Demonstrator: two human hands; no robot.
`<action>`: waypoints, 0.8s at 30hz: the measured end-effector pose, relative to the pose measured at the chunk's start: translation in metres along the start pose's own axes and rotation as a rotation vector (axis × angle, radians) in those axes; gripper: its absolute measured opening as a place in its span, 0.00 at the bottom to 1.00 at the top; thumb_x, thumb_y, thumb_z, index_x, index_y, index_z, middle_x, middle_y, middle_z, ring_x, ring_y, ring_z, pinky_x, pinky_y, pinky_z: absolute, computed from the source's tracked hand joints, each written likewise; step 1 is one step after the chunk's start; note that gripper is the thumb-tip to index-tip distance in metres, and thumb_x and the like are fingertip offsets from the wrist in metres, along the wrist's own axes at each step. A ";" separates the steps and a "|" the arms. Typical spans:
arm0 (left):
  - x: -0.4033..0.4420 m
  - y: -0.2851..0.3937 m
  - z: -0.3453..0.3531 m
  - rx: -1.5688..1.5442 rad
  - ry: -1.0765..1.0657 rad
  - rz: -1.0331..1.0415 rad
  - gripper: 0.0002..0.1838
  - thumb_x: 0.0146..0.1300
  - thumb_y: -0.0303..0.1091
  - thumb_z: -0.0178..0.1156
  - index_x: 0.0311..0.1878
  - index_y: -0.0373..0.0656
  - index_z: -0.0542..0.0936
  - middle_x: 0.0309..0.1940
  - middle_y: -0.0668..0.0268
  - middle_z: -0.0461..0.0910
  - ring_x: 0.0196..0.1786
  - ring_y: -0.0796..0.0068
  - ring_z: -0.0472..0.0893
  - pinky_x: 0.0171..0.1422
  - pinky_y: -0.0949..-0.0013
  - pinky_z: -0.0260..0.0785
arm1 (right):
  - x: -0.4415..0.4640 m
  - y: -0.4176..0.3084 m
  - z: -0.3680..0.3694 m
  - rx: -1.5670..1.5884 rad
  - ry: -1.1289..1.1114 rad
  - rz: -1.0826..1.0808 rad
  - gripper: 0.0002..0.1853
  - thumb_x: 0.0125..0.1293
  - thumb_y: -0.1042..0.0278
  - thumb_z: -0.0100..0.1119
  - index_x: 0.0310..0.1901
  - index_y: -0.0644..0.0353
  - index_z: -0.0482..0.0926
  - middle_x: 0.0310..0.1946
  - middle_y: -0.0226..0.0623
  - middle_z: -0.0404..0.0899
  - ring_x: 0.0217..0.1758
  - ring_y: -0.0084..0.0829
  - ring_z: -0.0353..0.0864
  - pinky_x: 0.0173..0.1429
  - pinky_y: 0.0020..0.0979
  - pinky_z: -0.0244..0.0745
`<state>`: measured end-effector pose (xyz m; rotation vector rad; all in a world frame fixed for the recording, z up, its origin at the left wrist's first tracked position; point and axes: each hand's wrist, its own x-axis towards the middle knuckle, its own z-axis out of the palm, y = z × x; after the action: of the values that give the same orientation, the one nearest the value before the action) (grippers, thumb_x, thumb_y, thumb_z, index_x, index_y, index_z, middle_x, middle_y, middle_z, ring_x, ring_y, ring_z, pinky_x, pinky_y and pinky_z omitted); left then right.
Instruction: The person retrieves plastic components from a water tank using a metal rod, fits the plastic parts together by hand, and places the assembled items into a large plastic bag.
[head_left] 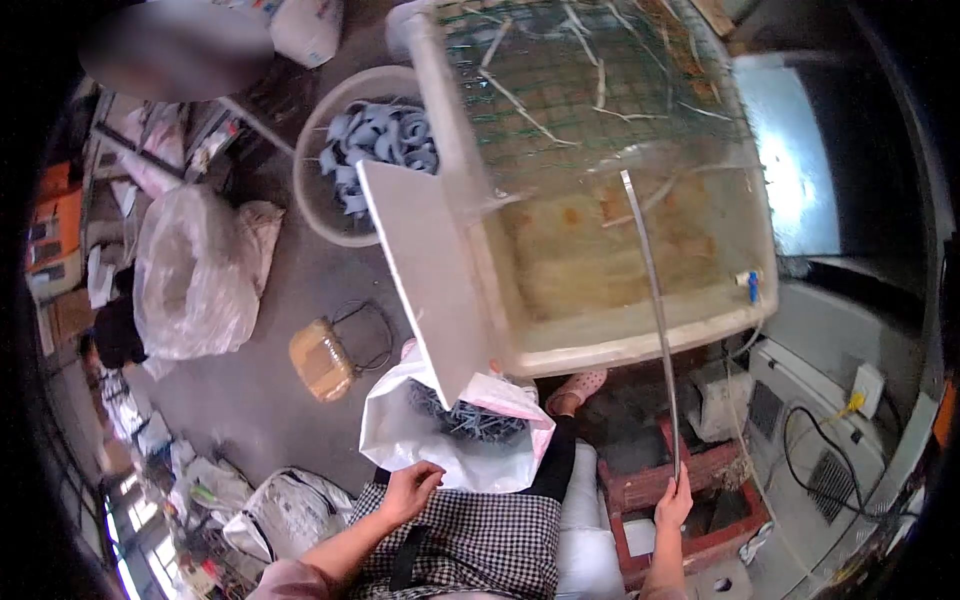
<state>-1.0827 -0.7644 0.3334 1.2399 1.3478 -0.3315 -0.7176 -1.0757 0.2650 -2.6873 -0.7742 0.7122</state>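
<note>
My right hand [673, 502] is closed around the lower end of a long thin metal rod [662, 330], whose far end reaches over a large pale tub [610, 347] of brownish water. My left hand [413, 490] has its fingers curled together beside the rim of a white sack [392, 420]; what is between them, if anything, is too small to make out. Dark thin pieces [480, 422] fill the sack's mouth. A white board [425, 270] leans between the tub and the sack.
Green netting [560, 75] covers the tub's far part. A round bin [305, 190] of grey curled pieces stands left of it. Further left are a clear plastic bag [190, 290] and a taped stool [320, 360]. A red frame [650, 490] and grey machine [820, 430] are at right.
</note>
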 end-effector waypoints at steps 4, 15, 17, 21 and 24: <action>0.001 -0.005 -0.003 -0.010 -0.005 -0.032 0.09 0.64 0.31 0.54 0.42 0.34 0.77 0.32 0.63 0.80 0.37 0.77 0.79 0.43 0.74 0.71 | 0.051 -0.041 0.048 0.136 0.088 -0.008 0.19 0.68 0.65 0.43 0.60 0.57 0.66 0.52 0.48 0.73 0.54 0.49 0.72 0.52 0.38 0.70; -0.031 -0.020 -0.090 -0.072 0.168 0.113 0.10 0.63 0.31 0.56 0.43 0.35 0.78 0.32 0.62 0.81 0.35 0.78 0.79 0.42 0.73 0.72 | 0.137 -0.119 0.164 -0.224 -0.336 0.197 0.24 0.58 0.66 0.56 0.56 0.65 0.66 0.49 0.56 0.71 0.55 0.51 0.70 0.57 0.42 0.66; -0.022 -0.031 -0.129 -0.067 0.198 0.174 0.09 0.61 0.30 0.56 0.41 0.35 0.78 0.31 0.61 0.81 0.34 0.76 0.79 0.40 0.72 0.72 | 0.108 -0.122 0.146 -0.206 -0.248 0.153 0.23 0.56 0.66 0.57 0.53 0.66 0.69 0.46 0.56 0.74 0.51 0.51 0.72 0.55 0.42 0.67; -0.007 -0.058 -0.221 -0.042 0.348 0.310 0.08 0.60 0.30 0.56 0.40 0.36 0.78 0.30 0.59 0.81 0.33 0.73 0.80 0.39 0.71 0.71 | 0.030 -0.138 0.107 -0.224 -0.123 0.268 0.18 0.53 0.64 0.61 0.44 0.64 0.75 0.42 0.51 0.78 0.48 0.48 0.76 0.53 0.40 0.70; -0.014 -0.115 -0.288 -0.031 0.413 0.186 0.09 0.57 0.30 0.57 0.40 0.36 0.78 0.31 0.56 0.81 0.35 0.70 0.80 0.41 0.69 0.71 | -0.022 -0.185 0.091 -0.205 -0.138 0.335 0.18 0.51 0.63 0.63 0.41 0.64 0.76 0.41 0.49 0.78 0.47 0.45 0.77 0.53 0.38 0.70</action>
<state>-1.3339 -0.5837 0.3611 1.4463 1.5613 0.0837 -0.8605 -0.9254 0.2639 -3.0205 -0.4487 0.9504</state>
